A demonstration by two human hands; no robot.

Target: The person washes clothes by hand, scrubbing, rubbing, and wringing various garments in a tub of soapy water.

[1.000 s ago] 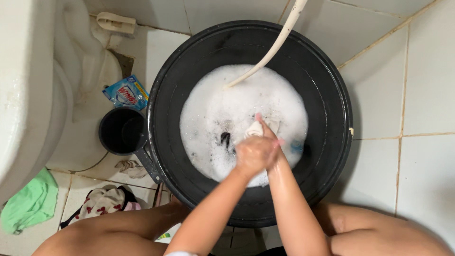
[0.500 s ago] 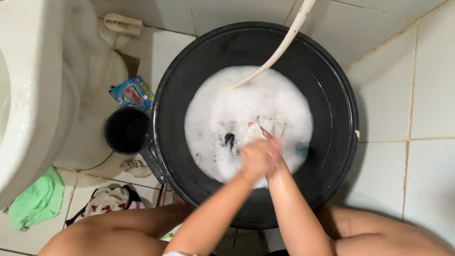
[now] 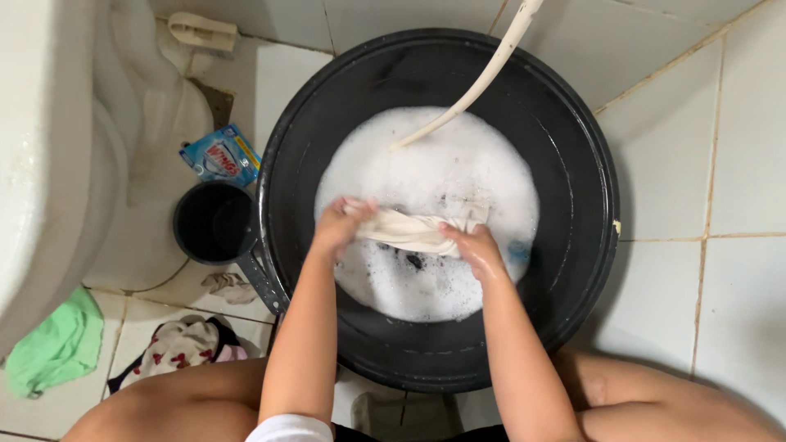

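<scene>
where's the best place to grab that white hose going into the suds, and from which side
Judging by its pose, grip the bare stretch of the white hose above the foam, coming from the right side of the black basin. That part slants clear in the air; its lower end lies in the suds, likely slippery, and both hands hold the cloth.

Just one view here, a head-worn camera pointing almost straight down, so you're basically looking at the floor from above the person's lap. The black basin fills most of the middle of the shot, pretty close up, with its rim nearly reaching the top edge. The person's knees sit along the bottom from 5 to 7 o'clock and both forearms come up from 6 o'clock toward the centre. The white toilet takes the 9 to 11 o'clock side, tiled floor runs from 1 to 4 o'clock. There's no second camera, so no overlap between views.
</scene>
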